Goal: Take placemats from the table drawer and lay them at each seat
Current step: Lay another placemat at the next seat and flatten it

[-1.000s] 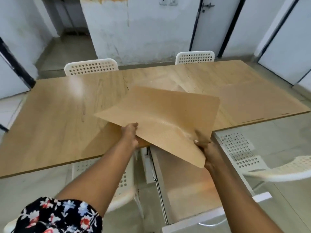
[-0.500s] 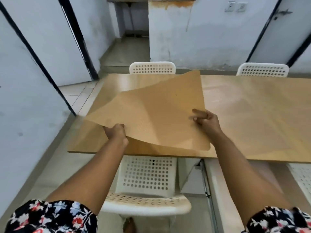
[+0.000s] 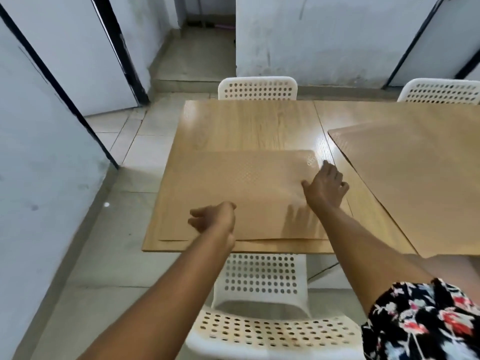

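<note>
A tan placemat (image 3: pixel 233 188) lies flat on the wooden table (image 3: pixel 249 126) at its near left end, in front of a white chair (image 3: pixel 259 287). My right hand (image 3: pixel 326 185) rests on the mat's right part, fingers spread and pressing down. My left hand (image 3: pixel 215 216) hovers just over the mat's near edge, loosely curled, holding nothing. A second placemat (image 3: pixel 415 178) lies on the table to the right.
White perforated chairs stand at the far side, one (image 3: pixel 257 88) opposite and another (image 3: pixel 441 90) at the right. A white partition (image 3: pixel 39 152) with black trim runs along the left. Tiled floor (image 3: pixel 124 157) lies between it and the table.
The placemat that both hands held up has been laid flat on the table's left end. My left hand has let go; my right hand now presses on it.
</note>
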